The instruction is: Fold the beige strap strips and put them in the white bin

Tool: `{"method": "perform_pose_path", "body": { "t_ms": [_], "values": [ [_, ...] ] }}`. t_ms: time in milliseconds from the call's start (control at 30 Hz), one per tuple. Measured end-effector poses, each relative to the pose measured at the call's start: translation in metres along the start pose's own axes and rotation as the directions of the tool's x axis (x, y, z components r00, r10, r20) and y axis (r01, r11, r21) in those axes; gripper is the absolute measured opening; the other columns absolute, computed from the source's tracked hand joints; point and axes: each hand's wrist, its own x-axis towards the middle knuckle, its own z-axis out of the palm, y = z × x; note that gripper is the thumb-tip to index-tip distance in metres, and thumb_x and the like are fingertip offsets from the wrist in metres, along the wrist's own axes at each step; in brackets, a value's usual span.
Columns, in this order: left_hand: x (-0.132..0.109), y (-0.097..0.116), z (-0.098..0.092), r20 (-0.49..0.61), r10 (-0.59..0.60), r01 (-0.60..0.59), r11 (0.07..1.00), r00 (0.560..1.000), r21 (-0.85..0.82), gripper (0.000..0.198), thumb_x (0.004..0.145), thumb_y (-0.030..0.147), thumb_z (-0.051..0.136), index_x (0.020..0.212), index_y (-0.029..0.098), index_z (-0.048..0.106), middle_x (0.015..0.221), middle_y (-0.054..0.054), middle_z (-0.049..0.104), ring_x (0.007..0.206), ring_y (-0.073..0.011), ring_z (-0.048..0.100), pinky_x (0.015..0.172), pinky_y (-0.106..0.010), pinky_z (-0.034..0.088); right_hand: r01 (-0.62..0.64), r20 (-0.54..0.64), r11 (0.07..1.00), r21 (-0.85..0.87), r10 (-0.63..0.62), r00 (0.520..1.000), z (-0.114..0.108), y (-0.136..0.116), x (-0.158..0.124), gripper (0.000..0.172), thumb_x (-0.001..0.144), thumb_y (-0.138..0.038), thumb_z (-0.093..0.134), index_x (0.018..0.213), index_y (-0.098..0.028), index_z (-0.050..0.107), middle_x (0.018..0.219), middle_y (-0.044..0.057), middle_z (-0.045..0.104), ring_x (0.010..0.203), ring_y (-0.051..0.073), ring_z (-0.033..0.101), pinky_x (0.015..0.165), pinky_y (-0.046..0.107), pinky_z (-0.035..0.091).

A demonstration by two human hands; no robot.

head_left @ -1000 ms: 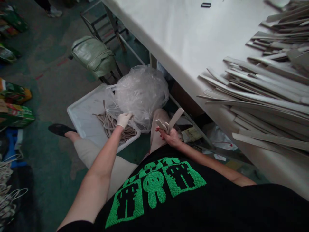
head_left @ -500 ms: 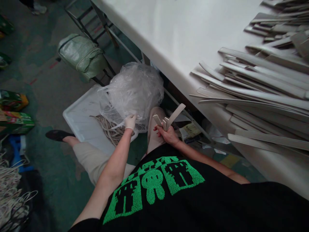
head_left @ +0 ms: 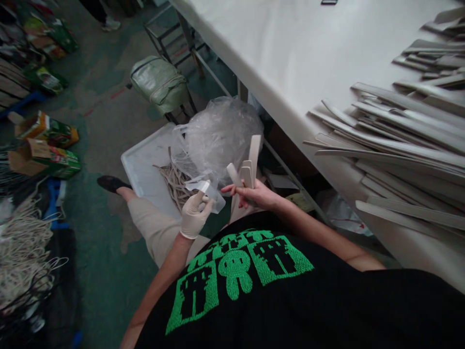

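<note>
My left hand, in a white glove, is closed on a small clear plastic piece near my knee. My right hand grips a bunch of beige flat strips that stick upward. Just beyond both hands sits a crumpled clear plastic bag above a white tray on the floor. The tray holds a tangle of beige cords.
A white table stretches to the right with a large pile of beige strips on it. A grey-green sack rests on a metal frame. Green cartons and white cord bundles lie on the floor at left.
My left hand has pulled back from the tray and bag toward my body with a clear plastic piece in it. My right hand has lifted the strips more upright. The view has shifted.
</note>
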Motion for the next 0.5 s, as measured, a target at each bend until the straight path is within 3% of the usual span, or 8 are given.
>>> {"method": "perform_pose_path", "body": {
  "t_ms": [67, 133, 267, 400, 500],
  "values": [
    [-0.005, 0.002, 0.001, -0.023, 0.159, -0.157, 0.984, 0.987, 0.082, 0.047, 0.080, 0.040, 0.073, 0.124, 0.023, 0.070, 0.084, -0.004, 0.072, 0.089, -0.0207, 0.068, 0.094, -0.032, 0.053, -0.051, 0.115, 0.996, -0.072, 0.059, 0.992, 0.014, -0.002, 0.006, 0.057, 0.073, -0.064, 0.079, 0.088, -0.010, 0.068, 0.092, 0.009, 0.072, 0.050, 0.007, 0.056, 0.051, 0.020, 0.052],
    [-0.009, 0.007, 0.002, 0.000, 0.207, -0.206, 0.973, 0.978, 0.103, 0.054, 0.081, 0.039, 0.073, 0.132, 0.024, 0.066, 0.086, -0.004, 0.073, 0.088, -0.0214, 0.068, 0.095, -0.033, 0.052, -0.049, 0.146, 0.988, -0.145, 0.070, 0.987, 0.024, -0.002, 0.012, 0.057, 0.071, -0.064, 0.080, 0.087, -0.010, 0.068, 0.074, 0.003, 0.067, 0.050, 0.007, 0.056, 0.049, 0.017, 0.048],
    [-0.013, 0.013, 0.004, 0.038, 0.094, -0.095, 0.995, 0.995, 0.043, 0.057, 0.081, 0.039, 0.072, 0.135, 0.026, 0.063, 0.087, -0.003, 0.073, 0.089, -0.0217, 0.068, 0.094, -0.033, 0.052, 0.039, 0.099, 0.968, -0.250, -0.015, 0.995, 0.039, -0.008, 0.024, 0.053, 0.073, -0.060, 0.078, 0.087, -0.010, 0.070, 0.070, 0.001, 0.064, 0.047, 0.005, 0.050, 0.046, 0.016, 0.045],
    [-0.006, 0.017, 0.009, 0.121, 0.083, -0.075, 0.995, 0.989, -0.068, 0.030, 0.078, 0.042, 0.075, 0.101, 0.023, 0.078, 0.094, -0.006, 0.074, 0.101, -0.0245, 0.067, 0.100, -0.036, 0.050, 0.110, 0.097, 0.925, -0.365, -0.080, 0.992, 0.048, -0.024, 0.039, 0.045, 0.078, -0.052, 0.076, 0.091, -0.009, 0.072, 0.070, 0.001, 0.065, 0.048, 0.005, 0.050, 0.045, 0.015, 0.042],
    [-0.001, 0.026, 0.015, 0.263, 0.061, 0.018, 0.957, 0.963, -0.288, 0.029, 0.079, 0.044, 0.074, 0.094, 0.020, 0.079, 0.104, -0.008, 0.076, 0.109, -0.0257, 0.066, 0.107, -0.038, 0.047, 0.158, 0.101, 0.895, -0.418, -0.126, 0.987, 0.049, -0.036, 0.058, 0.035, 0.080, -0.041, 0.074, 0.092, -0.008, 0.073, 0.079, 0.002, 0.069, 0.047, 0.004, 0.050, 0.043, 0.015, 0.041]
  ]
}}
